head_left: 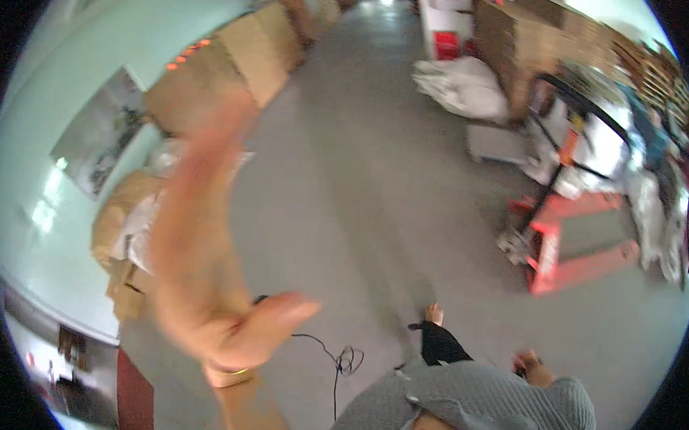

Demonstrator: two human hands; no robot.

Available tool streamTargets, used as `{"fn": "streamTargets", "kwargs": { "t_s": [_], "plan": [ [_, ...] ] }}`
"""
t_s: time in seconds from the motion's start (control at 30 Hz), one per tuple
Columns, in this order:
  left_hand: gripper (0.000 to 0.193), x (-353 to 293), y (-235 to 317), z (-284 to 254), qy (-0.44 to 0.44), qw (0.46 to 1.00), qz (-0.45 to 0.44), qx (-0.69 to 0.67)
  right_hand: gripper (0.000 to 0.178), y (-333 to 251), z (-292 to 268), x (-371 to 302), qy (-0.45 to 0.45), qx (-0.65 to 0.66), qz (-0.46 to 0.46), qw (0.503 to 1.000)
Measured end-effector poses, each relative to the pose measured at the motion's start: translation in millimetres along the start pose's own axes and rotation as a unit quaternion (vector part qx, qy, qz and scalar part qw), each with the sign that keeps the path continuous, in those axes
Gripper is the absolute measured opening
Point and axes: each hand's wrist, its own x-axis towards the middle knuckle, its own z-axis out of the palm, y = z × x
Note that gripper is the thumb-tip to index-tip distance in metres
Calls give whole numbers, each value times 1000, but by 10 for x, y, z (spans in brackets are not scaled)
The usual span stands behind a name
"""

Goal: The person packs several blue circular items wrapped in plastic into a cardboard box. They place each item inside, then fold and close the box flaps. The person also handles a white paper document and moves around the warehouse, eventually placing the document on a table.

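My left hand (217, 286) is raised large in front of me. Its fingers stretch upward and blur, the thumb stands apart, and I see nothing held in it. A thin gold-coloured band (234, 372) circles that wrist. Low on the right, past my grey ribbed clothing (490, 398), is my small-looking right hand (536, 369). Its fingers appear curled beside a small dark thing that I cannot make out. A bare foot (434, 314) shows below a black trouser leg (441, 344). On the grey floor, a thin black cable (346, 359) lies partly looped beyond my left wrist.
A red pallet jack (580, 275) with a black handle stands at right. Behind it are cardboard boxes (521, 38), wrapped bundles and a white sack (465, 86). Large cardboard sheets (248, 49) line the left wall, with a brown bundle (114, 213) nearer. Grey floor (347, 161) runs between.
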Motion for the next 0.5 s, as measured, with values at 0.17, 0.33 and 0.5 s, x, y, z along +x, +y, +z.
{"fn": "streamTargets", "kwargs": {
  "t_s": [0.17, 0.33, 0.5],
  "plan": [
    [49, -313, -1842, 427, -25, 989, -145, 28, 23, 220, -606, 331, -101, -33, 135, 985],
    [30, -1082, -3206, 72, 10, 915, -383, 124, 30, -329, -2530, 1815, -89, -188, 73, 975],
    [26, -1793, -3965, -670, 87, 811, -511, 272, 31, -1410, -4973, 4496, 151, -343, -73, 924]
  ]
}}
